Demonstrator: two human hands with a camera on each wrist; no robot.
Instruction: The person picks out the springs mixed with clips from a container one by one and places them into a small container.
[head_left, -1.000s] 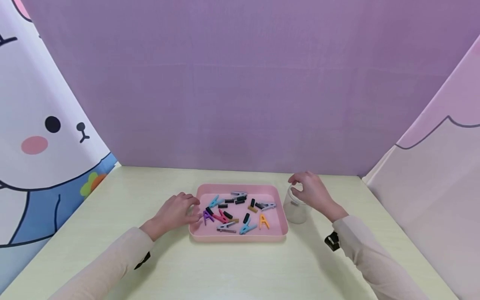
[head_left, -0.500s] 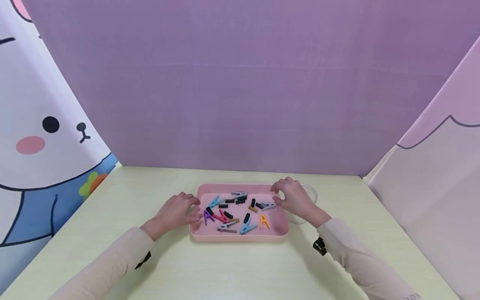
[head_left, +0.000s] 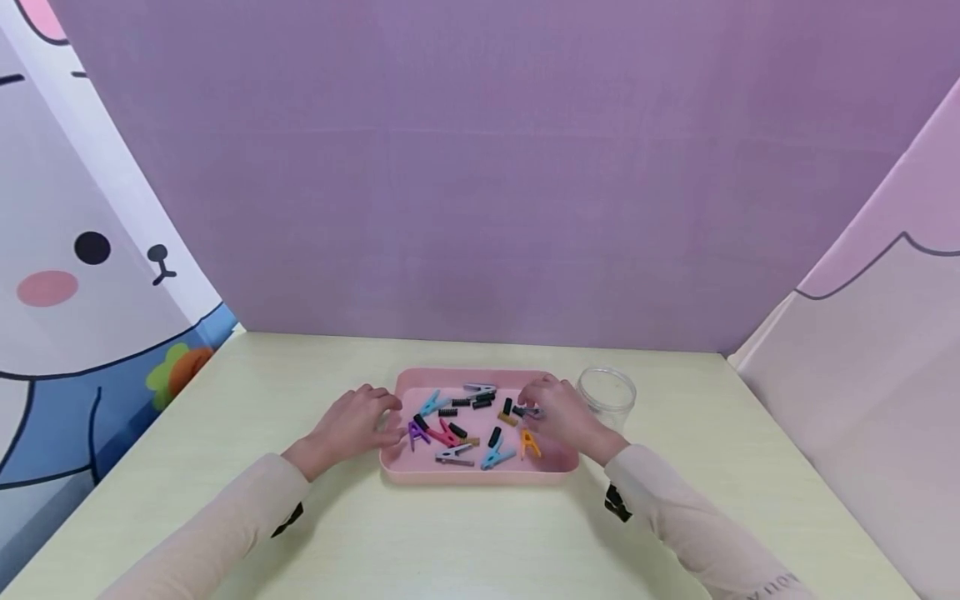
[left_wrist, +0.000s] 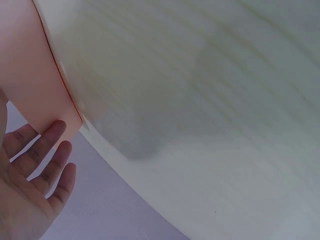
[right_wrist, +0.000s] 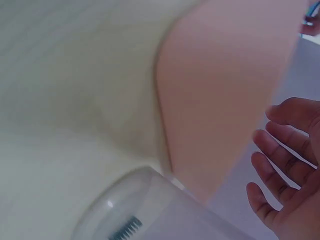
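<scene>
A shallow pink tray (head_left: 480, 478) holds small clothespins in blue, purple, pink, grey and yellow, such as a yellow clothespin (head_left: 529, 444), among short ridged black and gold pieces. My left hand (head_left: 351, 423) rests at the tray's left rim, fingers loosely bent; in the left wrist view its fingers (left_wrist: 59, 155) lie against the outside of the tray wall. Over the tray's right side hovers my right hand (head_left: 564, 412), its fingertips near a grey clothespin (head_left: 534, 412). The right wrist view shows those fingers (right_wrist: 270, 172) spread, with nothing seen between them.
A clear jar (head_left: 607, 387) stands just right of the tray, partly behind my right hand. One ridged black piece (right_wrist: 126, 229) shows through its wall. The pale wooden table (head_left: 465, 542) meets a purple cloth backdrop (head_left: 480, 183), with printed cloths at both sides.
My right hand has moved left from above the jar to over the tray's right side, uncovering the jar's mouth. My left hand stays at the left rim.
</scene>
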